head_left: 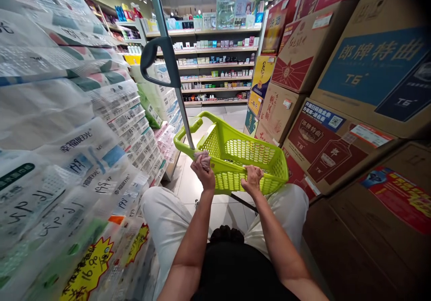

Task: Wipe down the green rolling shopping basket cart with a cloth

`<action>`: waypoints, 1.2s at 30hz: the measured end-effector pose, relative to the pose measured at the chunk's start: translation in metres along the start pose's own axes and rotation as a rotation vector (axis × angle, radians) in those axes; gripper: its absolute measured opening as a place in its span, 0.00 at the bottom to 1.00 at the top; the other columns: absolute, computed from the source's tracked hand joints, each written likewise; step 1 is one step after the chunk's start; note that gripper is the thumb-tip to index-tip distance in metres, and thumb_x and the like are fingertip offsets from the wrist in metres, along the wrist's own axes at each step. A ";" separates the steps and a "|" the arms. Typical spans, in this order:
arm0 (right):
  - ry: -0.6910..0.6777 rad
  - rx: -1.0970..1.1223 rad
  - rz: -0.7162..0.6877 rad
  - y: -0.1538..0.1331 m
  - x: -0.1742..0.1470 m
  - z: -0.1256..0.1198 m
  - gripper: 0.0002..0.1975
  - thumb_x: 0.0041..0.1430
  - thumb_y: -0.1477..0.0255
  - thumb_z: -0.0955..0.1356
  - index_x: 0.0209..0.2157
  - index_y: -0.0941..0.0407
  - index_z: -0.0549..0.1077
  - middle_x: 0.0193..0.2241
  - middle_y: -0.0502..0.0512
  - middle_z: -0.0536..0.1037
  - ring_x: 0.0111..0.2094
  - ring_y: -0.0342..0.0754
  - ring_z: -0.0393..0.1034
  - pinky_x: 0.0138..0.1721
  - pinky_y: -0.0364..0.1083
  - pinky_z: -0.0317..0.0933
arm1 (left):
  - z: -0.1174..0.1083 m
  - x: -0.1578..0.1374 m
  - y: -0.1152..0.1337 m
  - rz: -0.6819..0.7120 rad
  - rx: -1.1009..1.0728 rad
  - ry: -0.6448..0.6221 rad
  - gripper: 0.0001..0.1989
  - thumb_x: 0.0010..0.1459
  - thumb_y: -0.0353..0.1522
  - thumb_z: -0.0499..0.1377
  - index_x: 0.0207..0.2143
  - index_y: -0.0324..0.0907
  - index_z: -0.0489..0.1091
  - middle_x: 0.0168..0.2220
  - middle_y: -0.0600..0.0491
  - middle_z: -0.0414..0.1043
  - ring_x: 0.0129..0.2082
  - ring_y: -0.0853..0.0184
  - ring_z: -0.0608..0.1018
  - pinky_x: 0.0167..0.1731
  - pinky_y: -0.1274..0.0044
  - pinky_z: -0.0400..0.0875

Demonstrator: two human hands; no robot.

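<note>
A blue panel (370, 67) on the big carton (357, 27) reads 郎牌特曲 and T6, with T6 again toward the panel's lower right corner. The reddish carton (336, 146) beneath also reads 郎牌特曲. 帆风顺 stands on a tan carton (278, 110), 二锅头 on a yellow box (255, 102), 汾酒 on a red box (274, 27). At the wrapped stack's (124, 112) lower edge, a yellow starburst sign (89, 267) says 16.90; above it, one pack (76, 143) bears 幸福阳光, another (104, 185) a handwritten 199. Smaller print is too blurred.

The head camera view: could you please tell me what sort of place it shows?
Most likely a supermarket or similar shop: there are shelves lined with small packaged goods, a yellow sign reading 16.90, and a lime-green shopping basket in front of the person.
</note>
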State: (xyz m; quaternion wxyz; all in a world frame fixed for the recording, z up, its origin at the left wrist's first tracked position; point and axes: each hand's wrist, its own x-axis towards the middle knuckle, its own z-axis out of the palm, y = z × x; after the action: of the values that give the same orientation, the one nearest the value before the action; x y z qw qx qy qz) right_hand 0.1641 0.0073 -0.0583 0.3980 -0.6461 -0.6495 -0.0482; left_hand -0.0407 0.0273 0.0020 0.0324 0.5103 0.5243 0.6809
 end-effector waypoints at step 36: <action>0.001 0.000 -0.042 0.002 -0.001 -0.003 0.27 0.42 0.75 0.64 0.48 0.53 0.67 0.45 0.58 0.73 0.51 0.59 0.58 0.58 0.58 0.44 | 0.009 -0.059 -0.024 -0.105 0.134 -0.265 0.22 0.62 0.24 0.52 0.57 0.43 0.73 0.51 0.42 0.67 0.55 0.56 0.73 0.57 0.63 0.73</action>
State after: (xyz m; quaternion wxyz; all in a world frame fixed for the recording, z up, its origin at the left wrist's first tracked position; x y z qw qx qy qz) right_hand 0.1663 0.0051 -0.0580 0.3973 -0.6322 -0.6627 -0.0568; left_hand -0.0183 0.0101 -0.0554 0.1025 0.5687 0.5857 0.5683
